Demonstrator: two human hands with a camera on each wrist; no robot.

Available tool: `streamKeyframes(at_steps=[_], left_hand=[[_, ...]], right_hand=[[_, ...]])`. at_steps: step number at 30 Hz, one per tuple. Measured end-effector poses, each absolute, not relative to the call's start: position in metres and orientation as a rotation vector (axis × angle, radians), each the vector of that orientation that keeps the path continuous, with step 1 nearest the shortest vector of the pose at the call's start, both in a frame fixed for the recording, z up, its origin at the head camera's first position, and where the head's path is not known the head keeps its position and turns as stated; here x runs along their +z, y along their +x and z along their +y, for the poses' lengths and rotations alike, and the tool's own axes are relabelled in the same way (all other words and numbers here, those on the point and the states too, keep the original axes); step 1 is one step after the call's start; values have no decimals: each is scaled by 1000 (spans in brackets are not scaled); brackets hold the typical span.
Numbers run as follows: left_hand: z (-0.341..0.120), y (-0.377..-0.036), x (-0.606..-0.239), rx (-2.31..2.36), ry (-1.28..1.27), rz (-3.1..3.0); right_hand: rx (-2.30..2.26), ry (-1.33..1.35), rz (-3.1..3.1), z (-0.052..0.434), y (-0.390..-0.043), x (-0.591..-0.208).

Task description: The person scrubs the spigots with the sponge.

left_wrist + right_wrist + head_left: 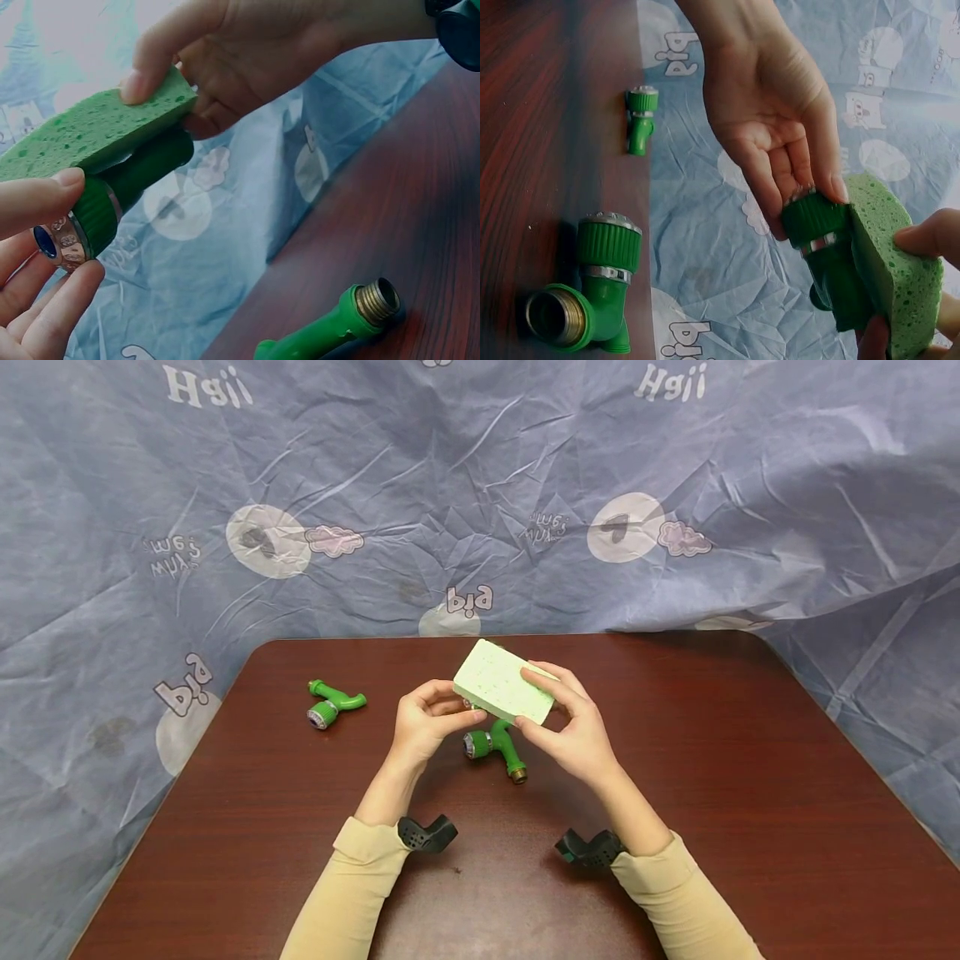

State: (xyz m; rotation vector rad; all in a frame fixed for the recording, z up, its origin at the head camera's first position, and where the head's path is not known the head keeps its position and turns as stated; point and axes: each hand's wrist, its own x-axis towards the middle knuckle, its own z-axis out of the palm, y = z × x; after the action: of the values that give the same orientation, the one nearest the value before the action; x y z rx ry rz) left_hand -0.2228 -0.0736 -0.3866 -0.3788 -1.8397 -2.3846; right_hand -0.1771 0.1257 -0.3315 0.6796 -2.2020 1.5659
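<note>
Above the middle of the table my right hand (573,727) grips a pale green sponge (501,681), thumb and fingers on its edges. Behind the sponge is a green tap (838,281), almost wholly hidden in the head view. My left hand (427,722) holds this tap by its ribbed knob (96,214), between thumb and fingers. The sponge lies along the tap's side, its far end in the right hand's fingers. Below the hands a second green tap (502,745) rests on the table, its brass threaded end toward me.
A third green tap (333,703) lies at the table's left side. The dark red-brown table (712,777) ends at a printed blue-grey cloth (450,485) hanging behind it. Black wrist mounts (427,833) sit at both cuffs.
</note>
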Motion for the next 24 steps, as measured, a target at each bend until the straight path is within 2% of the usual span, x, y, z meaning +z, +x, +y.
streamKeyframes(at_steps=[11,14,20,24], left_hand=[[-75,-219,-384,-2420,-475,-1876],[-75,-219,-384,-2415,-469,-1883],[-74,-218,-383,-2447,-482,-1858],[-74,-218,-383,-2450,-492,-1846]], right_hand=[[1600,351,-2029,146,-190,-332],[1669,412,-1966,148,-188,-329],[1565,762,-2107,136,-177,-326],[1502,799,-2188,129,-174,-326]])
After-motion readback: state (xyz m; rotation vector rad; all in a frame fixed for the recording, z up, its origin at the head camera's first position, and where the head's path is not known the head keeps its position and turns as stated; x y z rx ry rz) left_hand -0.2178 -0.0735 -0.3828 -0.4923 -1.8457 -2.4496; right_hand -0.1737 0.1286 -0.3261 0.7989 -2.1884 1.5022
